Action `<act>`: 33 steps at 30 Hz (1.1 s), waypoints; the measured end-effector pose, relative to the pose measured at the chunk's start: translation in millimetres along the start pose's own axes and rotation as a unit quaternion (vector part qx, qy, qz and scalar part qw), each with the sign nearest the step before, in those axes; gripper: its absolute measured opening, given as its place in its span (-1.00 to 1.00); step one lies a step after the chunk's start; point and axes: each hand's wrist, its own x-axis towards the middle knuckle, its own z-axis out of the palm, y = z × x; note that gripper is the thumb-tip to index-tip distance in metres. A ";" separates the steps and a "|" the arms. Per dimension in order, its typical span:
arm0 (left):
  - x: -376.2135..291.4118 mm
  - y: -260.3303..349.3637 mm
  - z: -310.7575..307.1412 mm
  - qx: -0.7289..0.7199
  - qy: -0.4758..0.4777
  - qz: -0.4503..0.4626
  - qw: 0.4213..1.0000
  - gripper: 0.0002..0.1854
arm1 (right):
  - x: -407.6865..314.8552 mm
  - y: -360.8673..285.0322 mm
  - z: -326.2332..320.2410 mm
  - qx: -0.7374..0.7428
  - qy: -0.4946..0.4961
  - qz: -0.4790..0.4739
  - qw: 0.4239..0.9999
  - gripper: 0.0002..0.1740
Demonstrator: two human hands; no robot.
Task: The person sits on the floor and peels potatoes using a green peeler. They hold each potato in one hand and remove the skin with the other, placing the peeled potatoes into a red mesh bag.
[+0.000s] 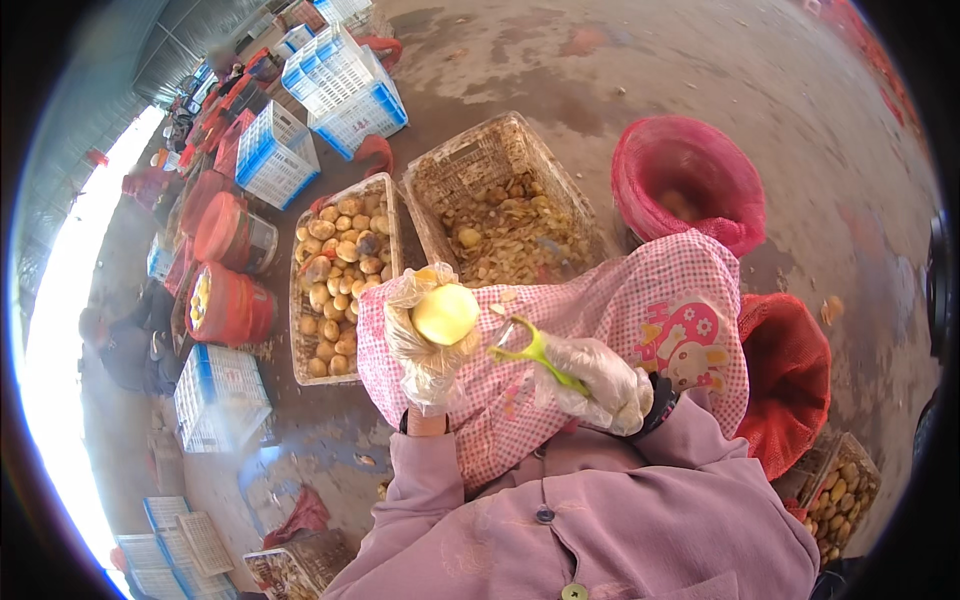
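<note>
My left hand [424,360], in a clear plastic glove, holds a peeled yellow potato [446,314] above my lap. In my gloved right hand [600,382] is a green Y-shaped peeler [534,349], its head a short way right of the potato and apart from it. Beneath both hands lies a pink checked apron [495,420], with small peel pieces [501,302] on it. A crate of unpeeled potatoes [341,277] stands beyond my left hand. Ahead of me is a dirty plastic crate [450,161] with peelings and a few potatoes inside.
A container lined with a pink mesh bag [637,172] stands ahead on the right, and a red mesh bag [787,375] at my right side. Another potato crate [840,495] sits behind it. White-and-blue crates [277,154] and red buckets [259,307] line the left, where a person [139,337] sits.
</note>
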 end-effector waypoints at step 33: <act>-1.8 11.3 -2.6 -0.163 -0.055 -0.126 0.977 -0.17 | 23.3 -34.9 -28.6 -0.267 0.053 -0.062 0.960 -0.43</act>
